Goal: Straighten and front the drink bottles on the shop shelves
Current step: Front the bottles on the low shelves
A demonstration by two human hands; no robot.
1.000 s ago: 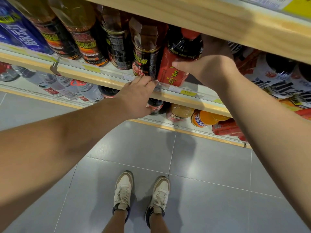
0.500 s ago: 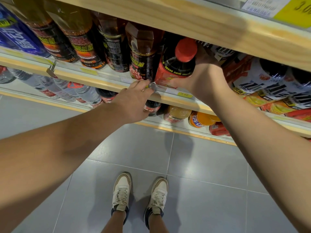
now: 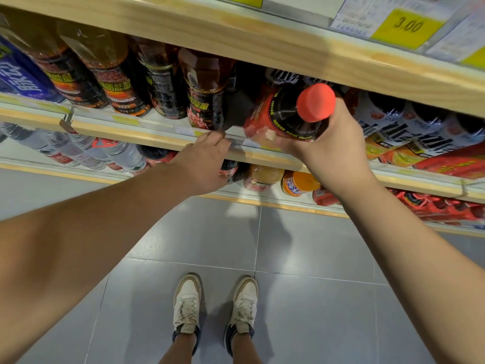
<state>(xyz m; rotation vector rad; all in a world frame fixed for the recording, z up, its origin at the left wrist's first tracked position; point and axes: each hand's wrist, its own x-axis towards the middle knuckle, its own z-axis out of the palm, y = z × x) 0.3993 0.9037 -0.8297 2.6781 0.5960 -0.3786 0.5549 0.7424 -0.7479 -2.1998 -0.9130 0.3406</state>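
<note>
My right hand (image 3: 333,151) grips a dark drink bottle with a red label and red cap (image 3: 286,116), tilted out over the front edge of the middle shelf (image 3: 147,132). My left hand (image 3: 207,161) rests with curled fingers on that shelf's front rail, just left of the bottle, holding nothing. To the left stand a row of amber energy-drink bottles (image 3: 115,82) with dark labels and a blue-labelled bottle (image 3: 18,77). Bottles with white and black labels (image 3: 393,127) lie to the right of my right hand.
A wooden upper shelf edge (image 3: 262,43) with a yellow price tag (image 3: 406,24) overhangs the bottles. The lower shelf holds water bottles (image 3: 86,153), orange soda (image 3: 299,182) and red packs (image 3: 441,206). My shoes (image 3: 215,308) stand on grey floor tiles.
My right hand has drawn the red-capped bottle forward from deep in the shelf to its front edge, the cap now tipped toward me. My left hand stays on the rail.
</note>
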